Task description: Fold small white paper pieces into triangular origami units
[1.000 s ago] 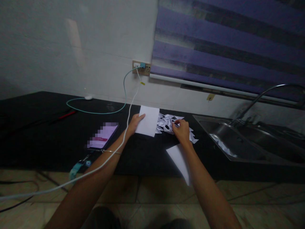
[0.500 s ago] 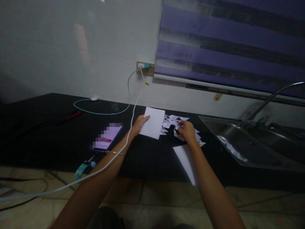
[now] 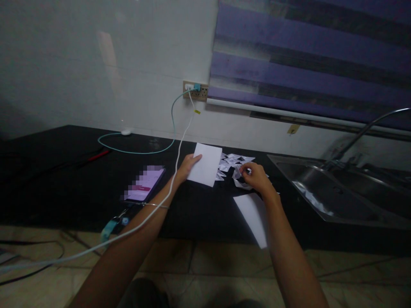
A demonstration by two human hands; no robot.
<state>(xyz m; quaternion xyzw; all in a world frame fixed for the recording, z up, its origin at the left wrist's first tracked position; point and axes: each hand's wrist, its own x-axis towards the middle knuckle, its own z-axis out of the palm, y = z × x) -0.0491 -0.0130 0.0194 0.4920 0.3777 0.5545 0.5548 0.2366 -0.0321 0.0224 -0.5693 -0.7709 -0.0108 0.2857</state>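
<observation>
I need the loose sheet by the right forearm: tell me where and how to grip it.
Probably pinch the sheet by its near corner, coming from the front left: that corner reaches the front edge of the counter, while the right forearm covers the sheet's right side.

"Anything new from your end?"
"My right hand [image 3: 255,176] and forearm [image 3: 293,244] have swung toward the right end of the desk [image 3: 195,209], hiding more of the folded pieces [image 3: 233,159]."
"And the paper?"
"I've drawn one curved folded piece [image 3: 243,185] rightward, widening the dark gap on its left. By the front edge, more of the loose sheet [image 3: 252,216] shows beside my arm."
</observation>
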